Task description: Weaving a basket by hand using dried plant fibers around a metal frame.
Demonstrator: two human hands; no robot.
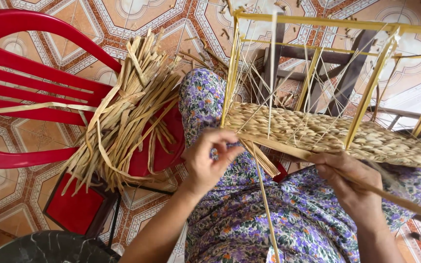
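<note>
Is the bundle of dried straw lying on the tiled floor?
No, the straw bundle rests on the red plastic chair, above the floor.

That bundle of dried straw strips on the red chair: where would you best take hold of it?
Probably around the middle of the bundle of dried straw strips, coming from above. There the strips lie packed side by side across the red chair, while both ends fan out loose. The left hand is nearest it.

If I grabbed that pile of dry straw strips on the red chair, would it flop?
Probably floppy: the straw strips curl and droop over the red chair. Likely light, being thin and dry. Loose ones might slide off, since nothing visibly ties them.
</note>
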